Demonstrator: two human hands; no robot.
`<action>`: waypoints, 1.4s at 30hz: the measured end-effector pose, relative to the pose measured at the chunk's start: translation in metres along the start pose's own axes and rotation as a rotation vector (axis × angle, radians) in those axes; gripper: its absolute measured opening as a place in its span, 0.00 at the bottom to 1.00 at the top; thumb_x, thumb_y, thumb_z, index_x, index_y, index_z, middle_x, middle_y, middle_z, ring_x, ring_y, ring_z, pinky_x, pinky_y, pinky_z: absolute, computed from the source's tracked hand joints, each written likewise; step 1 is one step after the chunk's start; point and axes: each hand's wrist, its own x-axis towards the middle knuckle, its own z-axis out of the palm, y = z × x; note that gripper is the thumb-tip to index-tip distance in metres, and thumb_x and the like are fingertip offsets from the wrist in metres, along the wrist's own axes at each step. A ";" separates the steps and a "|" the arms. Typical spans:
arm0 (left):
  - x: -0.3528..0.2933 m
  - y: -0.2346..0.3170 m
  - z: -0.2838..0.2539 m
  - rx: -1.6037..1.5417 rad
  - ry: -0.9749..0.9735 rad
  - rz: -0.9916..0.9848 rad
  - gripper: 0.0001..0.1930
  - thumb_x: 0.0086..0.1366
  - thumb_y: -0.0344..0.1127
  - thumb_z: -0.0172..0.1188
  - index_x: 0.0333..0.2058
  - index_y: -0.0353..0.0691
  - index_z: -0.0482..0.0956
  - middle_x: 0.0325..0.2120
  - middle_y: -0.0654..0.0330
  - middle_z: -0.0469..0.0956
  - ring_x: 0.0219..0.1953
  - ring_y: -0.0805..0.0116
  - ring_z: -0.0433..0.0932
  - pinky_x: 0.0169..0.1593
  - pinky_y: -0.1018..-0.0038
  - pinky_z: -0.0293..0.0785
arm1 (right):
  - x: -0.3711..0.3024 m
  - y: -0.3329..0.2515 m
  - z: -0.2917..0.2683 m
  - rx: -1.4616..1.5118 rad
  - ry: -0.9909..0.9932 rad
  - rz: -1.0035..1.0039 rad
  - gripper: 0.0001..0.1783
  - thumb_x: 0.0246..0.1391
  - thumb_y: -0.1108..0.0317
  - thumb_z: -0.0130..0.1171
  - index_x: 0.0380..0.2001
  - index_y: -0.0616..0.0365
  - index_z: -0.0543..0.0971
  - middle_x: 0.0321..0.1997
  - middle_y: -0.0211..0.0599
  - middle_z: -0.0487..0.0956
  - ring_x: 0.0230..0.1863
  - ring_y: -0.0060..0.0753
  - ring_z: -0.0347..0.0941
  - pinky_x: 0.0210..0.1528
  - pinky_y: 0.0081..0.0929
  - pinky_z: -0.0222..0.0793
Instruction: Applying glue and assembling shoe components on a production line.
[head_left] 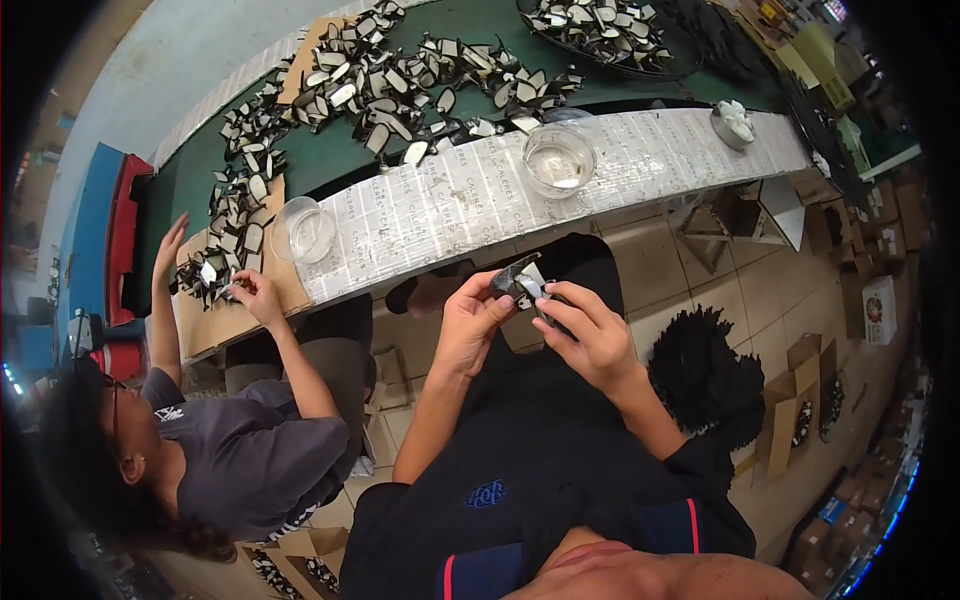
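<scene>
Over my lap, my left hand [470,322] has its fingers and thumb closed on a small black piece with a pale pad [513,277]; it resembles the many pieces heaped on the table. From the other side my right hand [592,335] pinches its whitish part, fingers bent and thumb below. Exactly what kind of part it is, I cannot make out. Just beyond my hands, on the paper-covered table edge [450,195], stands a clear round tub [558,165] with a little whitish material inside.
Black-and-pale pieces [390,90] cover much of the green table [480,20], with more in a round tray [600,35]. Another clear tub [303,232] and a white-filled cup [733,125] stand along the edge. A co-worker [240,450] sits left. Black material [705,375] and cartons [800,400] lie right.
</scene>
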 end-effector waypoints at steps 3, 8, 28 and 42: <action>-0.006 0.002 0.004 0.010 0.011 -0.003 0.17 0.63 0.27 0.64 0.51 0.36 0.74 0.44 0.60 0.79 0.46 0.71 0.79 0.51 0.72 0.80 | -0.004 -0.003 0.000 0.042 -0.006 0.027 0.18 0.45 0.76 0.70 0.42 0.61 0.80 0.45 0.44 0.78 0.39 0.43 0.80 0.36 0.30 0.80; -0.014 0.003 0.007 0.019 0.014 -0.017 0.17 0.64 0.28 0.63 0.51 0.36 0.74 0.44 0.60 0.79 0.46 0.71 0.79 0.52 0.71 0.80 | -0.013 -0.006 -0.009 0.221 0.003 0.182 0.17 0.48 0.77 0.69 0.43 0.61 0.80 0.47 0.42 0.79 0.39 0.35 0.81 0.37 0.24 0.79; -0.016 -0.006 0.019 0.158 0.079 -0.027 0.15 0.64 0.25 0.63 0.48 0.32 0.76 0.43 0.58 0.79 0.44 0.72 0.79 0.52 0.73 0.78 | -0.011 0.010 -0.015 0.068 -0.063 0.146 0.15 0.49 0.75 0.68 0.42 0.61 0.80 0.45 0.44 0.78 0.38 0.42 0.80 0.36 0.30 0.78; -0.042 0.019 -0.055 0.268 0.220 0.218 0.13 0.65 0.29 0.62 0.48 0.35 0.77 0.38 0.61 0.80 0.38 0.73 0.80 0.44 0.75 0.79 | -0.030 0.106 -0.063 0.384 -0.130 0.489 0.11 0.62 0.73 0.55 0.46 0.66 0.79 0.47 0.34 0.79 0.44 0.21 0.74 0.43 0.17 0.68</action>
